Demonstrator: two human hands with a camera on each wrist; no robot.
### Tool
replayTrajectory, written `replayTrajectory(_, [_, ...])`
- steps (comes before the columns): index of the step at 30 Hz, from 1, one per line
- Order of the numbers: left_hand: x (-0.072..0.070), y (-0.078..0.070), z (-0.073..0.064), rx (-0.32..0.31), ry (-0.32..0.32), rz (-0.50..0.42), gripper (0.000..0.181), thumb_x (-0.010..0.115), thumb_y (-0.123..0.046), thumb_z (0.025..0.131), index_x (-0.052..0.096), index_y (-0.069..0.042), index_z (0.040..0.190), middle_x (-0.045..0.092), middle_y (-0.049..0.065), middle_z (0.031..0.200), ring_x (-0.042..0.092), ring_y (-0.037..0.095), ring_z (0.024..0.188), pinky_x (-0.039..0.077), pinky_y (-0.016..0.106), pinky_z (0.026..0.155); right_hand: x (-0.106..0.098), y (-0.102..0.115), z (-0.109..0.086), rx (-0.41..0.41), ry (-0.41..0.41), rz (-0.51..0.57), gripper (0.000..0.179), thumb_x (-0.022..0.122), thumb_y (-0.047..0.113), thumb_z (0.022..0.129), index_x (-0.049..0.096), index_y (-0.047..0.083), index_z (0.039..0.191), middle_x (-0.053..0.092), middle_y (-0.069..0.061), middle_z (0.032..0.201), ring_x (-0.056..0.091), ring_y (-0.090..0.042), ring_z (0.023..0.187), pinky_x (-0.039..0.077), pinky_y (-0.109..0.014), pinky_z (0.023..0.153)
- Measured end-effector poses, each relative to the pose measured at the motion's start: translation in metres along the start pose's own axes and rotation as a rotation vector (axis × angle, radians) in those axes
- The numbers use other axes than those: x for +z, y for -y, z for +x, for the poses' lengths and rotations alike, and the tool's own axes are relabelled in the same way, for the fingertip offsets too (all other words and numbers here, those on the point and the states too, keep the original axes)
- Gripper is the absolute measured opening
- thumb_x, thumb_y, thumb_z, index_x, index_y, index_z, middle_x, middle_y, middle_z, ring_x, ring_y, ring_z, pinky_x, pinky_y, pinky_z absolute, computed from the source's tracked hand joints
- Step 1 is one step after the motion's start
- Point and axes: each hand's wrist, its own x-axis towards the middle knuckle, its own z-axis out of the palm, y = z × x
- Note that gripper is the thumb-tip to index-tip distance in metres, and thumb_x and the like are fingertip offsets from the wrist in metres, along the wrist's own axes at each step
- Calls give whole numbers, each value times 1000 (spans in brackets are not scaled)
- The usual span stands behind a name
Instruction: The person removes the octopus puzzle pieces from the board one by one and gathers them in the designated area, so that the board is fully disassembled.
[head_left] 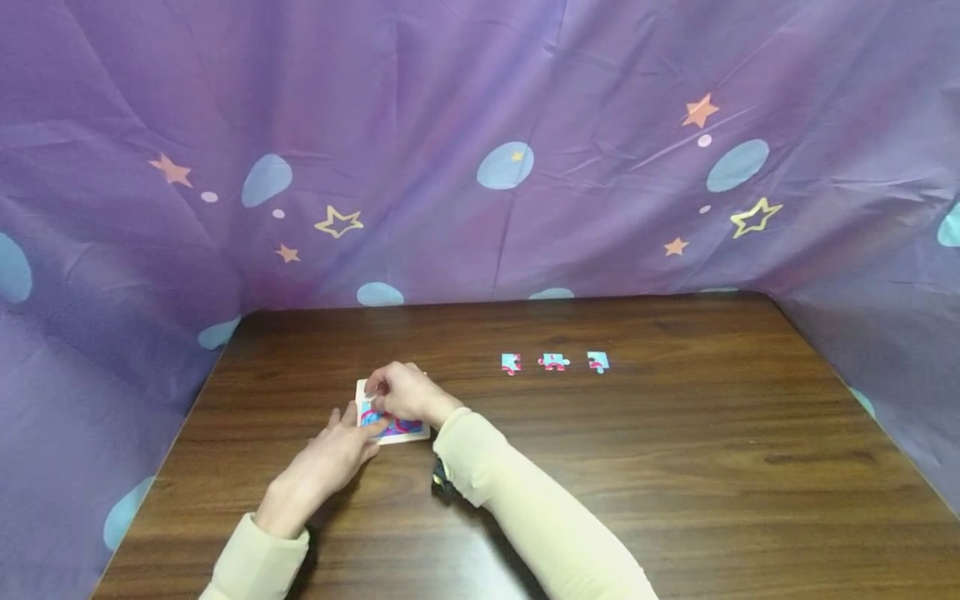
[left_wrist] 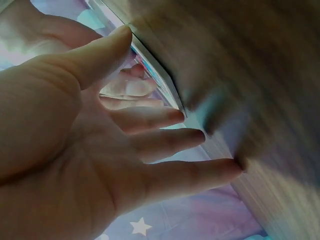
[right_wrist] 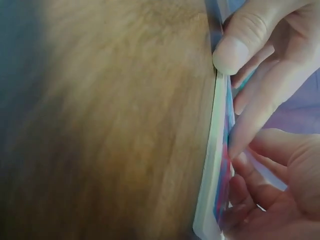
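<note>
A small jigsaw board [head_left: 412,437] with a white rim and a blue, pink and purple picture lies at the left of the table. My left hand [head_left: 330,454] rests at its left and front edges, fingers extended, the index finger reaching over the picture. In the right wrist view, the left thumb [right_wrist: 232,55] touches the board's edge [right_wrist: 212,150]. Over the far left of the board bends my right hand [head_left: 408,392], fingertips curled down close together on the surface. Whether a puzzle piece sits between those fingertips I cannot tell.
Three loose puzzle pieces lie in a row farther back: one on the left [head_left: 511,362], one in the middle [head_left: 553,361] and one on the right [head_left: 598,361]. The brown wooden table [head_left: 675,467] meets a purple patterned cloth [head_left: 450,100] at its back and sides.
</note>
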Motion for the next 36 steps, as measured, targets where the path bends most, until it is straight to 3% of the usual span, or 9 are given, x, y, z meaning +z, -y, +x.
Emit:
replayTrajectory(12, [1,0,-1,-52,77,-11,34,61,-14,97,58,-13,131,34,45,138,36,67,120,42,78,74,13,5,0,35,14,-70,16,80,18,80,73,17,95,59,11,77,49,-11,87,40,-23,79])
replayTrajectory(19, [0,-5,-3,-74,89,15,32,60,-16,97,58,-10,129,35,45,138,37,66,121,42,78,73,15,8,-3,30,0,-113,17,79,19,79,70,19,93,58,9,80,50,-13,87,39,-25,77])
replayTrajectory(28, [-3,-7,-1,-81,88,19,31,61,-17,97,61,-11,127,34,44,139,36,67,121,40,80,75,15,8,-3,18,-13,-79,20,78,15,80,66,20,96,61,10,80,53,-13,88,41,-27,77])
replayTrajectory(31, [-3,-6,-1,-90,94,20,31,61,-17,97,61,-10,128,34,45,138,36,66,122,40,80,75,15,7,-3,5,-14,24,20,76,8,80,68,15,97,62,9,78,55,-9,80,43,-22,73])
replayTrajectory(36, [-3,-7,1,-102,111,-12,41,59,-18,98,55,-12,139,29,47,140,33,67,124,37,81,79,11,3,-2,44,-61,393,15,70,-3,83,71,7,94,64,4,73,57,-5,66,47,-18,61])
